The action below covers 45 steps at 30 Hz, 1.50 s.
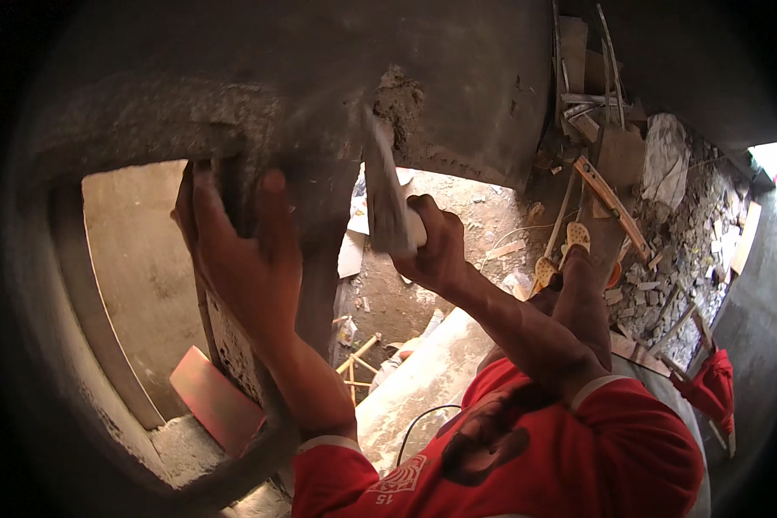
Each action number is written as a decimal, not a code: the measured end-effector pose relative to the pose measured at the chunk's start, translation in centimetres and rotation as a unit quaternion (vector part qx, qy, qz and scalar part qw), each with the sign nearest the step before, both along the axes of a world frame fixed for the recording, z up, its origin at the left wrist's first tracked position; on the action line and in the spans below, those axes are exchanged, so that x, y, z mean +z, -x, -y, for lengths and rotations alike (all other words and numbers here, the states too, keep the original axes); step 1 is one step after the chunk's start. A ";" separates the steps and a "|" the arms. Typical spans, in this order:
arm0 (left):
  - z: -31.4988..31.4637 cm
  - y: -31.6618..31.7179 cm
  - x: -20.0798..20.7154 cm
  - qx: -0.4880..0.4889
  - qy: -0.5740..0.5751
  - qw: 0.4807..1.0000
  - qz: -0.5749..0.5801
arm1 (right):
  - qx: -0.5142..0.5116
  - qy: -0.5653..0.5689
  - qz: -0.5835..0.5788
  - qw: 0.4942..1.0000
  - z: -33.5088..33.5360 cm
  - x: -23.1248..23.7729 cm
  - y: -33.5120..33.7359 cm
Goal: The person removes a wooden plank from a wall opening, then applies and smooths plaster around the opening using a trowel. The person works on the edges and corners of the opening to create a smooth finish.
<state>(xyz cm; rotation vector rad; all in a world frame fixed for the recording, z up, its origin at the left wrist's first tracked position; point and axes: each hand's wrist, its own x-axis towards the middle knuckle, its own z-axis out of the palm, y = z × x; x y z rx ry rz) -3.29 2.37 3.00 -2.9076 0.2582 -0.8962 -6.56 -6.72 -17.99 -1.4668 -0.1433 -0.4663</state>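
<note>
My right hand [436,242] is closed round the pale handle of a plastering trowel [386,194]. Its flat grey blade stands nearly upright, is slightly blurred, and reaches up to the lower edge of the plastered wall [475,95]. Just above the blade's tip is a rough, broken patch [401,95] in that wall. On the left, my left hand [246,250] grips the edge of a narrow grey pillar [233,337], with thumb and fingers on different sides of it. Shadow hides part of what those fingers touch.
Left of the pillar is an opening with a pinkish board [217,401] leaning inside. At right lie rubble [656,285], a wooden plank [613,207] and stacked scrap boards. A red cloth [712,388] hangs at far right. Bamboo poles [358,363] stand below, beside a pale ledge [432,367].
</note>
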 end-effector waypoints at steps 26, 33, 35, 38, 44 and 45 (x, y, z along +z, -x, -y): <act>0.2 0.4 0.4 -0.009 0.060 0.998 -0.031 | 0.044 0.005 -0.052 0.998 0.1 -0.7 -0.7; 0.1 0.2 0.3 0.010 0.109 0.993 -0.040 | 0.041 0.030 -0.113 0.992 1.4 -1.8 -0.5; 0.0 0.2 0.4 0.003 0.135 0.990 -0.048 | 0.074 -0.009 0.043 0.996 1.5 -2.0 -0.2; 0.1 0.3 0.6 0.040 0.139 0.989 -0.040 | 0.103 0.000 -0.075 0.992 1.4 -2.5 -0.9; 0.3 0.4 0.6 0.029 0.144 0.988 -0.046 | 0.027 0.040 -0.040 0.998 2.0 -2.9 -0.9; 0.4 0.3 0.6 0.026 0.143 0.988 -0.050 | 0.021 0.017 0.011 1.000 2.1 -2.8 -0.8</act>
